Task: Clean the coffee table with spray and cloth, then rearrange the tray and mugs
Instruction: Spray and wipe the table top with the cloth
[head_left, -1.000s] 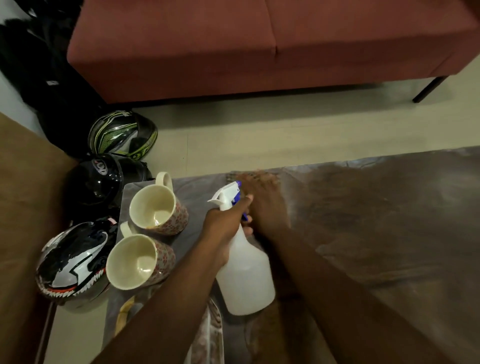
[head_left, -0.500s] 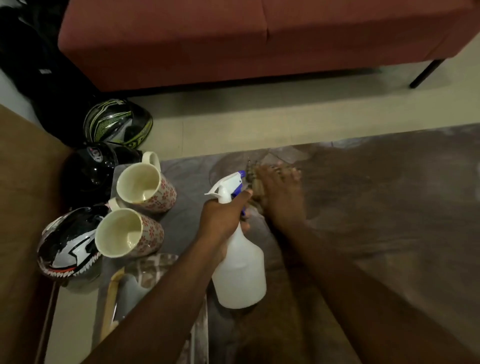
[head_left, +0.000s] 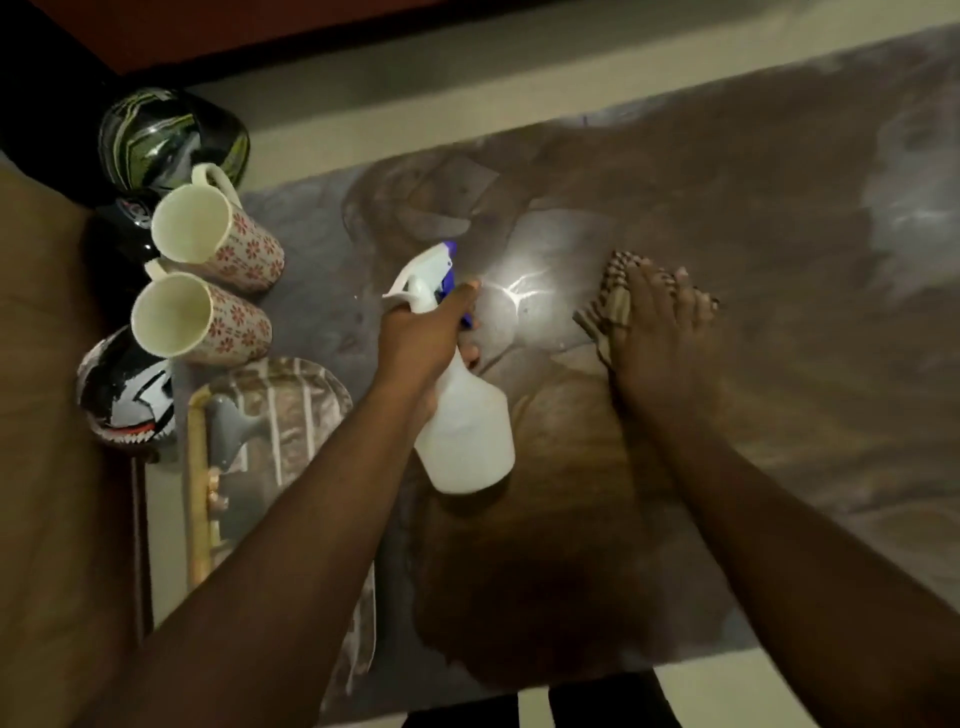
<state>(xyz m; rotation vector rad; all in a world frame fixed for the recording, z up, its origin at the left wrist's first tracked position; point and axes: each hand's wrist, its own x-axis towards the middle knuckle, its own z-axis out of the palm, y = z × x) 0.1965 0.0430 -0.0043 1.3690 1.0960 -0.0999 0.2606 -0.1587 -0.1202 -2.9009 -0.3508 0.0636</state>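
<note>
My left hand (head_left: 423, 340) grips the neck of a white spray bottle (head_left: 465, 431) with a blue trigger, held just above the marbled brown coffee table (head_left: 753, 208). My right hand (head_left: 660, 338) presses flat on a checked cloth (head_left: 615, 291) to the right of the bottle; most of the cloth is hidden under the palm. A bright light spot shines on the tabletop between bottle and cloth. Two cream mugs with red flowers stand at the table's left edge, the far mug (head_left: 218, 228) behind the near mug (head_left: 200, 322). The patterned tray (head_left: 280, 410) lies below them, partly hidden by my left forearm.
Three motorcycle helmets lie on the floor left of the table: a green-striped helmet (head_left: 166, 135), a black helmet (head_left: 124, 234) and a shark-mouth helmet (head_left: 124, 400). A red sofa (head_left: 156, 31) runs along the top left. A brown surface (head_left: 47, 415) fills the left side.
My right hand has slid the cloth to the right, away from the bottle. The camera has tilted down and closer, so the sofa is mostly gone and more of the tray shows.
</note>
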